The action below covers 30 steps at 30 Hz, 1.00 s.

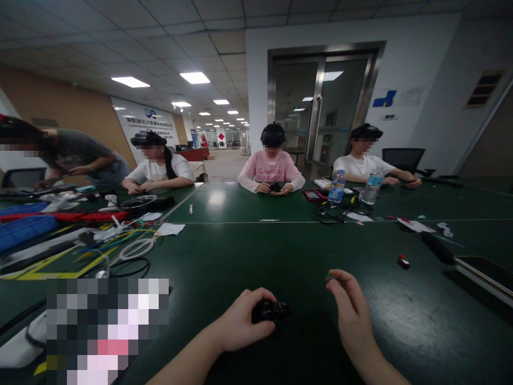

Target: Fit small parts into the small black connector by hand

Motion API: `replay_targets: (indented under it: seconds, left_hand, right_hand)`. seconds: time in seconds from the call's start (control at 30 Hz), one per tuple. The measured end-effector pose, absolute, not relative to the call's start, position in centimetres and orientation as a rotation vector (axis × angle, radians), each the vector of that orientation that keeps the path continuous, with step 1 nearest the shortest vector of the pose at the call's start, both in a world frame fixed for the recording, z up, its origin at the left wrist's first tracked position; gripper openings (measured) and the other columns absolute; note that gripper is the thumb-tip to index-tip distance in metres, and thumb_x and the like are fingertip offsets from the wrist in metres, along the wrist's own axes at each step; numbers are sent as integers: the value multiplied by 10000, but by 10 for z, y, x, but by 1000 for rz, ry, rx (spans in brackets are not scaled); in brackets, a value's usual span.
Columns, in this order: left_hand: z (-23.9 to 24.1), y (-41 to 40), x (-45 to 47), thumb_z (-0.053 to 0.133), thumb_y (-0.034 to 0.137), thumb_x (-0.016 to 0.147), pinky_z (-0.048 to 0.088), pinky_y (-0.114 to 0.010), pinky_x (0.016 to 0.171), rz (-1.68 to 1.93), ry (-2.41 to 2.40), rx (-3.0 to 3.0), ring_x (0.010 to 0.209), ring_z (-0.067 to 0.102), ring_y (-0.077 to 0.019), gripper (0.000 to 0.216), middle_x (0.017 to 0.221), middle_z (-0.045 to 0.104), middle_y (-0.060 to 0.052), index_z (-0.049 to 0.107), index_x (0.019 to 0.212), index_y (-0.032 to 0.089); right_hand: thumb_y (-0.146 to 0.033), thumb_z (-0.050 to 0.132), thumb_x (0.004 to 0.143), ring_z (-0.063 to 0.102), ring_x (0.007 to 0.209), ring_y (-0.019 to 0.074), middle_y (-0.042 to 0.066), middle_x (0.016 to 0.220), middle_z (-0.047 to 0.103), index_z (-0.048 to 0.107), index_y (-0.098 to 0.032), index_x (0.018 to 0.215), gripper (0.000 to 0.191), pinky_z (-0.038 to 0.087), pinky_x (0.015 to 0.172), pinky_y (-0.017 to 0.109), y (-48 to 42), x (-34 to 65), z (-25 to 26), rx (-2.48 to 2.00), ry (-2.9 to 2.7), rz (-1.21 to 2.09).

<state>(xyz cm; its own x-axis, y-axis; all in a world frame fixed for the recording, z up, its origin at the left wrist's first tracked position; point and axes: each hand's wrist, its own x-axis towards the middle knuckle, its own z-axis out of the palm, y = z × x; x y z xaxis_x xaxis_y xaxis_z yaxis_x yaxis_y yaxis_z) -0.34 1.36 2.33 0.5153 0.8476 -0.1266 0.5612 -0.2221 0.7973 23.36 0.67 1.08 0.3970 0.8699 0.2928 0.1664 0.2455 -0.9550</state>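
My left hand [242,320] is closed round a small black object [271,311] that rests on the dark green table [248,251] near its front edge. My right hand [348,306] hovers a little to the right of it, fingers pinched on a tiny grey piece [329,278] held at the fingertips. The two hands are apart, with the black object between them.
Cables, white tubing [136,249] and tools clutter the left of the table. A small red item [403,261] and a dark tablet [483,271] lie to the right. Two water bottles [337,187] stand farther back. Several people sit across the table; another leans in at the left.
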Motion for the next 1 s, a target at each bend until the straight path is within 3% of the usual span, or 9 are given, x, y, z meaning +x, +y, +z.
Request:
replay_targets:
  seconds: [1.0]
  left_hand:
    - [25, 13, -2, 626, 264, 749, 409, -344, 846, 428, 1156, 1906, 951, 512, -224, 375, 1028, 517, -31, 540, 1113, 250]
  right_hand:
    - [-419, 581, 780, 586, 865, 229, 30, 888, 606, 551, -228, 971, 271, 498, 735, 335, 9, 237, 3, -1222, -1108, 695]
